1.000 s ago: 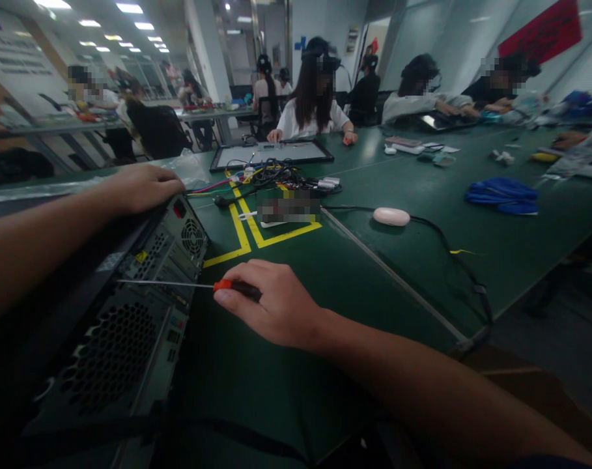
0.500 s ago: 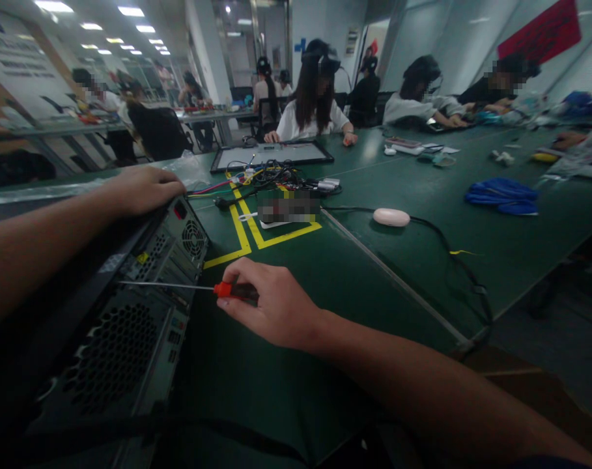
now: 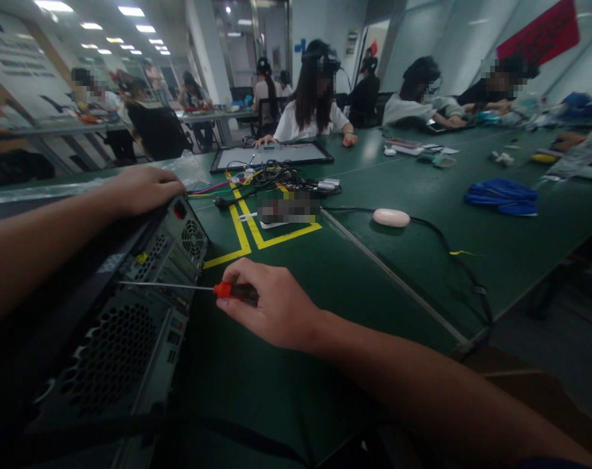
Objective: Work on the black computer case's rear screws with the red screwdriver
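A black desktop computer case point(image 3: 114, 355) lies at the left with its rear panel turned toward the right. My left hand point(image 3: 144, 189) rests on its top near the far rear corner, fingers stretched and lying against the edge. Between thumb and fingers, my right hand point(image 3: 276, 306) grips a screwdriver point(image 3: 222, 290) by its orange and dark handle. The long thin shaft points left, level, and its tip touches or nearly touches the rear panel by the near top edge; the exact contact is too small to tell.
Beyond the case lie a tangle of cables point(image 3: 276, 176), a flat framed panel point(image 3: 271, 155) and yellow tape point(image 3: 288, 236) on the green table point(image 3: 364, 286). A pale oval object point(image 3: 391, 217), a black cable point(image 3: 442, 244) and blue cloth point(image 3: 501, 195) are at the right. Several people sit behind.
My hands and the screwdriver look almost unmoved. Across the table, a co-worker's hand has shifted slightly left along the framed panel.
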The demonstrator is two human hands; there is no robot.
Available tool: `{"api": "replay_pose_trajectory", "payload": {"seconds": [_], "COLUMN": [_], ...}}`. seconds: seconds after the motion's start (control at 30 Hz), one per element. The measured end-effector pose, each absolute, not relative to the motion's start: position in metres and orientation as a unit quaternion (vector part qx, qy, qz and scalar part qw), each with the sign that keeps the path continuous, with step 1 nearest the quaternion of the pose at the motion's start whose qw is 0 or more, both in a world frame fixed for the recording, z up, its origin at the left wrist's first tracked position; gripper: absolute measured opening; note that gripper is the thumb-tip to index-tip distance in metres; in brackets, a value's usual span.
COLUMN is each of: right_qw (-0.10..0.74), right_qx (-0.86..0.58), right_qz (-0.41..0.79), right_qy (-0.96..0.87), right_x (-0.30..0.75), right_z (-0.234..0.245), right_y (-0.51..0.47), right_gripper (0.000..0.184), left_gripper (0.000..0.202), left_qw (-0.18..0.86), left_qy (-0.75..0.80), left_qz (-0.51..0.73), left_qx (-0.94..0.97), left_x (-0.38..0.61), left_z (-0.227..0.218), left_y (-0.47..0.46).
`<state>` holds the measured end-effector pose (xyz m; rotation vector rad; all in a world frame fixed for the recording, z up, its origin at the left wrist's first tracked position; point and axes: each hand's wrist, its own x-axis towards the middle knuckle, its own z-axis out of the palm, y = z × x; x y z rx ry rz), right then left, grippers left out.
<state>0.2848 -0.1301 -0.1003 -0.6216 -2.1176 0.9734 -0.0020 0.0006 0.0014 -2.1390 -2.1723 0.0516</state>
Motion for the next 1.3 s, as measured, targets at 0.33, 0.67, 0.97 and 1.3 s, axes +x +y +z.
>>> {"api": "replay_pose_trajectory", "payload": {"seconds": [0.33,0.67,0.97,1.3], "right_qw": [0.361,0.367,0.375,0.374], "right_qx": [-0.242,-0.236,-0.242,-0.230], "right_qz": [0.363,0.366,0.323,0.334], "right_qy": [-0.824,-0.822,-0.835,-0.834], "right_x": [0.285,0.285,0.285,0.283], "right_z": [-0.101,-0.101,-0.099,-0.102], "right_y": [-0.130,-0.130,-0.129,-0.130], "right_gripper": [0.015,0.015,0.016,0.023], "left_gripper": [0.077,0.077,0.076,0.078], "left_qw": [0.040,0.052,0.059,0.055], "left_qy": [-0.722,-0.722,-0.717,-0.712], "left_qz": [0.011,0.016,0.014,0.008], "left_qx": [-0.691,-0.689,-0.695,-0.700], "left_x": [0.004,-0.002,-0.005,-0.007], "left_z": [0.004,0.000,0.000,-0.002], "left_y": [-0.004,0.001,0.003,0.005]}}
